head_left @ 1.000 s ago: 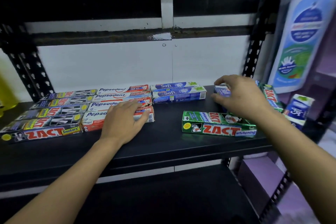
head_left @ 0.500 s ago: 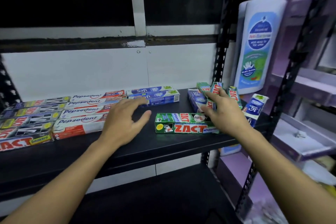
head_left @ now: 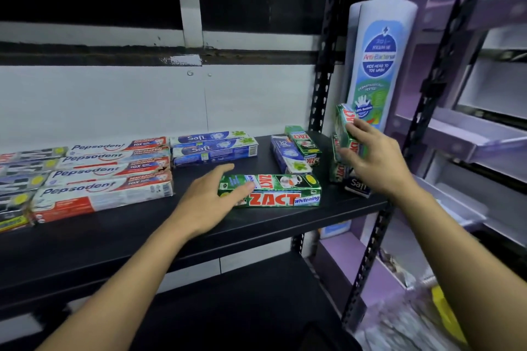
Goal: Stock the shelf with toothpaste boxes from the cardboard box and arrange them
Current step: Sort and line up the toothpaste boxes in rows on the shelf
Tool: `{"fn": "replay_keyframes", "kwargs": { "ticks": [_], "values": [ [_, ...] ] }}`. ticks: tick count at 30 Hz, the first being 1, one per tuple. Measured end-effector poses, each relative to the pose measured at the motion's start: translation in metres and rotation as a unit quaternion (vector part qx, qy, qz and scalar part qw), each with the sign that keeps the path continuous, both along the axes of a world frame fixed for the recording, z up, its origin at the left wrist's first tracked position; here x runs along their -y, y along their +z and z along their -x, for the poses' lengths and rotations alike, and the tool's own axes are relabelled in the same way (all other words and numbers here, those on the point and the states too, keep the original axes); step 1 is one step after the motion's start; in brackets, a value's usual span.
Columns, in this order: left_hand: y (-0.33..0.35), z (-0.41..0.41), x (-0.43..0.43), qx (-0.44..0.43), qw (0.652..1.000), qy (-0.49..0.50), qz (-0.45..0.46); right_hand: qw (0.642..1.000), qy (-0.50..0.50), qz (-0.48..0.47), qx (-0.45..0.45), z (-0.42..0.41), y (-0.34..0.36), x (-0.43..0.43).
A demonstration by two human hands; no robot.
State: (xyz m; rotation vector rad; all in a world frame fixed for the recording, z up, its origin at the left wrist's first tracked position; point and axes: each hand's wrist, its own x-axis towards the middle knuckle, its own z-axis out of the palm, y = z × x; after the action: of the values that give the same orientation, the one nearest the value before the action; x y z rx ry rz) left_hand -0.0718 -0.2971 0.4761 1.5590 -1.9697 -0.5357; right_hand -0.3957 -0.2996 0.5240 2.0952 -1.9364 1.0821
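Broadly, the black shelf [head_left: 142,236] is half arranged. On its left the Pepsodent boxes [head_left: 105,179] lie in a tidy row, with the Safi boxes [head_left: 214,148] squared up just to their right at the far side. The right end holds a loose heap [head_left: 288,157] of Safi and ZACT boxes at odd angles, beside the tall wash bottle [head_left: 382,65]. The cardboard box is not in view.

Alone near the front edge lies the green ZACT whitening box [head_left: 273,191], label forward. The person's left hand [head_left: 208,202] rests on its left end, fingers fairly straight and thumb across the top face, not closed round it. The right hand [head_left: 373,162] is clasped round a second green ZACT box [head_left: 346,128], lifted clear of the heap and tilted on end at the far right.

The step looks to be gathering the ZACT boxes together. To do it well, the person would turn the lifted box flat, label forward, and lay it flush against the whitening box. The left hand can steady that box so it does not slide toward the front edge. Drawing slowly from the heap should keep the boxes at the shelf's right edge from tipping off.
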Motion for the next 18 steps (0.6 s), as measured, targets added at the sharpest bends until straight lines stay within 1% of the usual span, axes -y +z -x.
{"fn": "replay_keyframes", "kwargs": {
  "ticks": [3,7,11,15,18],
  "values": [
    [0.001,0.002,-0.001,-0.004,1.0,0.006,0.0,0.999,0.008,-0.038,-0.012,0.004,-0.008,0.004],
    [0.002,0.0,-0.003,-0.043,0.999,0.014,0.008,1.0,0.019,-0.015,0.019,0.001,-0.01,0.004],
    [0.002,-0.002,-0.003,-0.075,0.997,0.008,0.005,0.999,0.014,-0.015,0.05,-0.003,-0.013,0.004],
    [0.0,-0.004,-0.003,-0.076,0.997,0.004,0.007,0.997,-0.005,-0.002,0.075,-0.005,-0.015,0.006],
    [-0.001,-0.005,-0.004,-0.074,0.997,0.004,0.017,0.998,-0.018,0.012,0.067,-0.005,-0.014,0.006]
  ]
}}
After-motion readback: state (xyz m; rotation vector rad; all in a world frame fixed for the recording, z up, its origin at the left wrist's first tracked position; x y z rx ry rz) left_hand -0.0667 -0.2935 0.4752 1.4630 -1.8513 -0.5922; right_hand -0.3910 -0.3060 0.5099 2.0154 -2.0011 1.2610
